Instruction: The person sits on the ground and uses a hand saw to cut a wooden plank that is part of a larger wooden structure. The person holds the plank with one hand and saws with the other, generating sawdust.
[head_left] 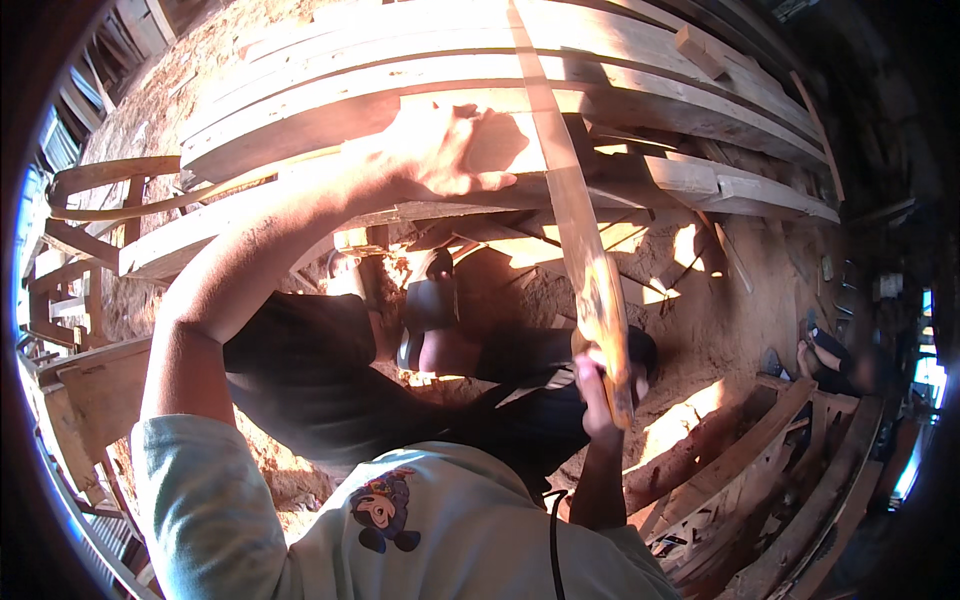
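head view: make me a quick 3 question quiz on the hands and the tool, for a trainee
1. Which hand grips the handle of the long-bladed tool?

2. True or false: the left hand rests on pale wood, apart from the handle.

3. Pick the handle's colour: a) blue, b) yellow-brown, c) green.

Key:
1. The right hand.
2. True.
3. b.
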